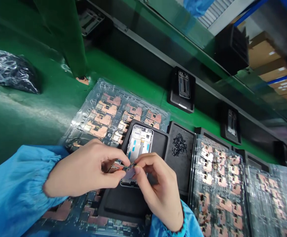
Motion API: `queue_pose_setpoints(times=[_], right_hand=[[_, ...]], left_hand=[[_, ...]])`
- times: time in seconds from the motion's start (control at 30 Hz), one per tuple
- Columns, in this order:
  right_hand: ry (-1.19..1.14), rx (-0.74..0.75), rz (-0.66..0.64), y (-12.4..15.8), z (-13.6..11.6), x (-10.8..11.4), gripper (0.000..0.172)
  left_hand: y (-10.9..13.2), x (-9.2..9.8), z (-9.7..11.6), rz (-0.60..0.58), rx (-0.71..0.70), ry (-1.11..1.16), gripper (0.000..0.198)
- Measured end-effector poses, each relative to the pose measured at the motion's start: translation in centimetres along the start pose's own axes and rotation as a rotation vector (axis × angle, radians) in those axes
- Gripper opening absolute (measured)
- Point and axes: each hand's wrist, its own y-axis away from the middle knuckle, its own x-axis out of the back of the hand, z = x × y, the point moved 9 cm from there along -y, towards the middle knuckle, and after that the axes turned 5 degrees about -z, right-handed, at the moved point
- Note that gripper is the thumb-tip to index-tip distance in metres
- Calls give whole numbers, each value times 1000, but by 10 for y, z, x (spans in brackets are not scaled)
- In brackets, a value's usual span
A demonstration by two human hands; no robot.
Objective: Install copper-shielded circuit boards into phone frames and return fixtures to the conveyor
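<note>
Small circuit board (pixel 115 167) held above the lower end of the phone frame, my landmark. Risk: it could slip onto the frame or bend, since only fingertips grip it and uneven pull would twist it. Left hand (pixel 86 169), left of frame, palm turned inward, thumb and forefinger pinching the board. Right hand (pixel 160 186), right of frame, fingers curled, pinching the board's other end; separate piece there? Cannot tell. Phone frame (pixel 141 140) lies in a black tray (pixel 123 200). Beyond frame: clear tray (pixel 133 92) of boards.
</note>
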Motion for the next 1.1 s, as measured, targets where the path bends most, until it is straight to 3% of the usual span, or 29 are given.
queue_pose_setpoints(times=[0.33,0.6,0.87,1.1], right_hand=[[-130,-132,-61,-3,13,-6,2],[-95,-183,-149,-3,16,-12,12],[-369,-203,-220,1,18,-17,26],[-304,-147,-188,-3,13,-17,23]], left_hand=[[2,-4,4,-58,-68,-30,12],[3,-6,2,-103,-46,-125,17],[5,-22,-24,-316,191,468,19],[5,-26,-25,-325,199,609,19]])
